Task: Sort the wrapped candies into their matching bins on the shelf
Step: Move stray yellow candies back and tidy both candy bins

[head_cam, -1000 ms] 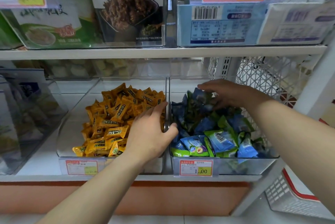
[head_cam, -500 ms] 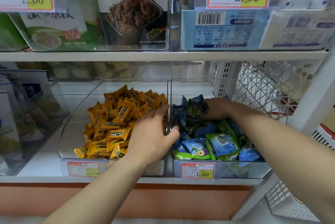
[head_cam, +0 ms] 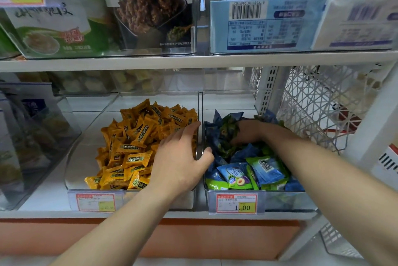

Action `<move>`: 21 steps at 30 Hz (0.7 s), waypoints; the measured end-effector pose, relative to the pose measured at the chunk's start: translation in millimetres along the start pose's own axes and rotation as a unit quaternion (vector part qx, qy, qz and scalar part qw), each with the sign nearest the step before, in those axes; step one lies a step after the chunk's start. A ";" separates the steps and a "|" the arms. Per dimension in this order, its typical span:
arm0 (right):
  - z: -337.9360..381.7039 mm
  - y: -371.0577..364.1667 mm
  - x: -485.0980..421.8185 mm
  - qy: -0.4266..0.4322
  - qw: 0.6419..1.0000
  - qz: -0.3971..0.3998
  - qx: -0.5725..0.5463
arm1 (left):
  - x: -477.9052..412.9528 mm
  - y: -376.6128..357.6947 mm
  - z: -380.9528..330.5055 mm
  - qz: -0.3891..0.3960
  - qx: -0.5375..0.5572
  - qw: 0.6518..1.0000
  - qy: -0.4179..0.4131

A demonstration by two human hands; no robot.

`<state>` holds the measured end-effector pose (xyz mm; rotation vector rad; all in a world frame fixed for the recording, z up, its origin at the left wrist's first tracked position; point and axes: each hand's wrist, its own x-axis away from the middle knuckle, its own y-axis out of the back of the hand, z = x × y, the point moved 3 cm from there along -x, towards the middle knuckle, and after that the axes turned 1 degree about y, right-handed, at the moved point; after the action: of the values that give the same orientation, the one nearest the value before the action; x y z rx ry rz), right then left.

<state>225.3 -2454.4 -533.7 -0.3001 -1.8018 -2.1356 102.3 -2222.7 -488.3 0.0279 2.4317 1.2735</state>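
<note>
Two clear bins stand side by side on the lower shelf. The left bin (head_cam: 81, 171) holds a heap of orange wrapped candies (head_cam: 137, 143). The right bin (head_cam: 286, 201) holds blue and green wrapped candies (head_cam: 254, 173). My left hand (head_cam: 183, 158) straddles the divider (head_cam: 200, 102) between the bins, fingers over the orange side and thumb over the blue side, gripping the wall. My right hand (head_cam: 247, 131) is dug into the back of the blue and green pile, fingers curled among dark blue wrappers (head_cam: 221, 130); its fingertips are hidden.
An upper shelf (head_cam: 193, 61) with boxed snacks and price tags overhangs the bins. A white wire basket (head_cam: 318, 104) sits to the right, another clear bin (head_cam: 32, 136) at the left. Price labels (head_cam: 237, 203) front both candy bins.
My right hand has dropped from above the blue pile down into its back part. The left hand stays on the divider. The view has moved closer.
</note>
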 end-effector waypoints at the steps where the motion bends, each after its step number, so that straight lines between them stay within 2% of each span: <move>1: 0.5 -1.0 0.7 0.008 1.000 0.016 0.001 | -0.2 0.1 0.6 -0.001 0.001 1.000 0.000; 3: -1.1 -0.1 3.2 -0.001 0.999 0.035 0.009 | -0.5 -0.4 0.9 -0.002 0.001 1.000 0.000; 6: -2.2 1.9 6.1 -0.011 1.000 0.006 0.017 | -0.1 -0.6 0.5 0.000 -0.001 1.000 -0.001; 9: 0.8 -1.1 9.1 0.014 0.999 -0.011 -0.027 | -0.3 -0.4 0.3 0.003 -0.002 1.000 -0.003; 11: -1.1 5.5 15.3 0.032 0.993 -0.044 -0.105 | 0.1 -0.3 0.6 0.003 0.000 1.000 -0.004; 14: -3.7 26.4 33.2 0.062 0.951 -0.099 -0.286 | -1.5 0.0 0.9 0.005 -0.002 1.000 -0.005; 17: -1.0 35.8 51.4 0.091 0.920 -0.058 -0.378 | -2.5 0.7 1.5 0.012 -0.005 1.000 0.000; 21: 3.6 29.0 71.7 0.071 0.890 0.020 -0.450 | -3.0 1.2 -0.3 0.015 -0.009 1.000 0.001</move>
<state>170.0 -2463.3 -480.3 -0.3647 -0.6060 -2.7323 104.8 -2222.8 -486.2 0.0579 2.4300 1.3093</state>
